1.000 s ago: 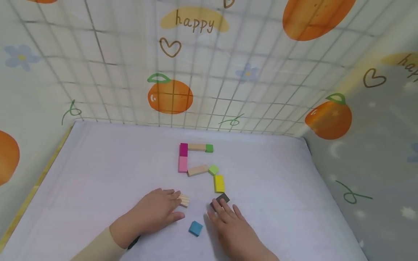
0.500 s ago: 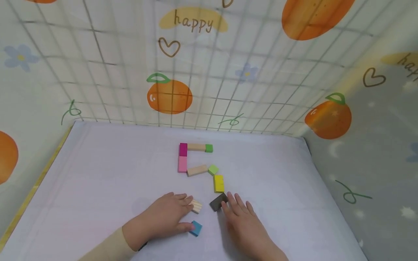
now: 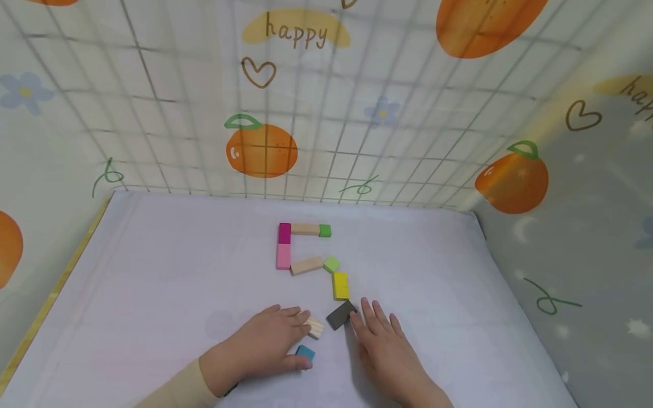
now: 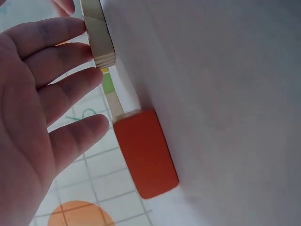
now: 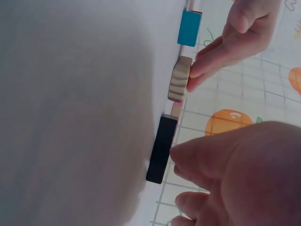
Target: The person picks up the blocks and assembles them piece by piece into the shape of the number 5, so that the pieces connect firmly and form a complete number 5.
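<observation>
My left hand (image 3: 267, 343) lies palm down with its fingers extended, fingertips touching the top of a plain wooden block (image 3: 315, 327). Its thumb covers part of a blue block (image 3: 305, 351) in the head view; in the right wrist view a gap shows between thumb and blue block (image 5: 189, 28). My right hand (image 3: 385, 354) has its fingers spread, the index fingertip at the right end of a black block (image 3: 340, 315). A red block (image 4: 146, 154) stands near the left hand in the left wrist view; I cannot see it in the head view.
Farther back, a line of blocks bends across the white tabletop (image 3: 178, 255): green (image 3: 325, 230), wooden (image 3: 305, 229), magenta (image 3: 284, 233), pink (image 3: 283, 256), a tilted wooden one (image 3: 306, 266), light green (image 3: 331, 264) and yellow (image 3: 340, 286). A printed curtain (image 3: 316, 113) hangs behind.
The left hand has slid the wooden block rightward, closer to the black block, and its thumb now overlaps the blue block. The right hand has moved right, uncovering most of the black block.
</observation>
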{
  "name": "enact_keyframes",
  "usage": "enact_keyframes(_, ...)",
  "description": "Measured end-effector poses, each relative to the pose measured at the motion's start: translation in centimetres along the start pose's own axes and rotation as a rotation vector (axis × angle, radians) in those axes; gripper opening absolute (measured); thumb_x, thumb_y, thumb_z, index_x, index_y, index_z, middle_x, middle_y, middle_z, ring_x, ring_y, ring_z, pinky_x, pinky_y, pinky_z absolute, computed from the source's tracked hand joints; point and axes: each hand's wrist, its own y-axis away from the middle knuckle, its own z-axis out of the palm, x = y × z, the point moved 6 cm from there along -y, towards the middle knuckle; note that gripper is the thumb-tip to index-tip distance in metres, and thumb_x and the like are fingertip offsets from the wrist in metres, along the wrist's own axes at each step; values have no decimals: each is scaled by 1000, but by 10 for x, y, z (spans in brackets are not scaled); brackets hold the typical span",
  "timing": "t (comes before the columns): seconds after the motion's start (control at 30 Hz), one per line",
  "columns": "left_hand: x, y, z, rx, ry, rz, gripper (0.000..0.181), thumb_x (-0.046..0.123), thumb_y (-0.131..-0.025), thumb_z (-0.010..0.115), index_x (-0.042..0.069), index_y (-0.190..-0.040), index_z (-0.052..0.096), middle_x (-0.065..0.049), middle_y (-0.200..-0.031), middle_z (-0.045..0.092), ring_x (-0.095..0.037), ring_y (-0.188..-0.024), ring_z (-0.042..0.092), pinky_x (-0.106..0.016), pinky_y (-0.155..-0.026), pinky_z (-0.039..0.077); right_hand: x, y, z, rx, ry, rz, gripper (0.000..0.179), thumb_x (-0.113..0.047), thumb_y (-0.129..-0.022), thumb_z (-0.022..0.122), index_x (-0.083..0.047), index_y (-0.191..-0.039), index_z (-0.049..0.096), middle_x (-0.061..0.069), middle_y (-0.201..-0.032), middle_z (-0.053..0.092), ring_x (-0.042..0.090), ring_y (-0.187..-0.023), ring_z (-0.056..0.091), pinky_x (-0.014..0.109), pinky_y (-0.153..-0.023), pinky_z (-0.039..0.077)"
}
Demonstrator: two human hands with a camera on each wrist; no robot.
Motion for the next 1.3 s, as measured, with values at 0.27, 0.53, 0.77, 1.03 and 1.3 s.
enact_keyframes(0.27,4,-1,2,1,5,18,72,72,-94,47,20,-142,60,2,-154,50,-19,-146,43,-51,-117,38,-1,-1,0,-6,-18,-3,59,-19,-93,69,-19,-150,51,13,-165,31,38,-152,30,66,-115,31)
enact_keyframes(0.53,9,-1,-2,4,9,25,72,70,-94,50,19,-143,58,1,-155,49,-20,-147,42,-46,-117,39,-2,-3,3,-14,-5,-11,59,-23,-93,70,-22,-149,51,13,-165,31,38,-152,30,67,-114,31)
enact_keyframes(0.77,11,-3,0,-28,8,19,75,72,-94,49,19,-147,55,1,-157,46,-20,-148,40,-41,-118,39,-2,-5,5,-51,-3,13,59,-26,-94,69,-23,-150,50,12,-166,30,37,-153,27,66,-116,29)
enact_keyframes(1.03,14,-5,1,-50,6,8,76,73,-92,50,21,-148,52,3,-159,44,-20,-149,38,-42,-118,39,-5,-3,3,-45,-8,5,58,-25,-94,69,-21,-149,52,13,-164,32,38,-152,29,67,-115,31)
enact_keyframes(1.3,14,-7,4,-60,16,4,77,73,-91,52,22,-149,52,3,-159,44,-20,-150,37,-42,-118,39,-5,-2,4,-49,-7,4,58,-25,-94,69,-21,-149,51,12,-164,33,37,-152,29,67,-115,31)
